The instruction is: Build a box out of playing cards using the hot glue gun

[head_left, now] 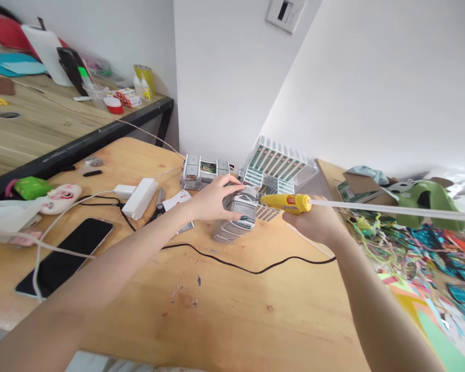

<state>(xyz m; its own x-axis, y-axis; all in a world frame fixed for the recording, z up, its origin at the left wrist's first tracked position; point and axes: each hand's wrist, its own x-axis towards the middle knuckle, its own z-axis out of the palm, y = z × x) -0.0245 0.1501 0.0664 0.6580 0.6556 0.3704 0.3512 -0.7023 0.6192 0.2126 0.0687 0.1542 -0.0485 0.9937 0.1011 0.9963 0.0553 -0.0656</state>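
Observation:
My right hand (314, 223) is wrapped round a yellow hot glue gun (284, 202), its nozzle pointing left. A long whitish glue stick (375, 208) sticks out of the gun's back end. The nozzle tip is at the top of a grey patterned block that looks like stacked playing cards (232, 232). My left hand (213, 199) grips this block from the left, thumb on the near side and fingers over the far side. Just behind stands a similar grey card structure (201, 170). White and green card boxes (277, 160) are stacked to the right of it.
A black cord (251, 269) crosses the wooden table. Left of my hands lie a phone (67, 256), a white power strip (140, 198), scissors (159, 206) and loose cards (177, 199). Colourful scraps (403, 248) cover the right side. A second table (62, 124) stands at the back left.

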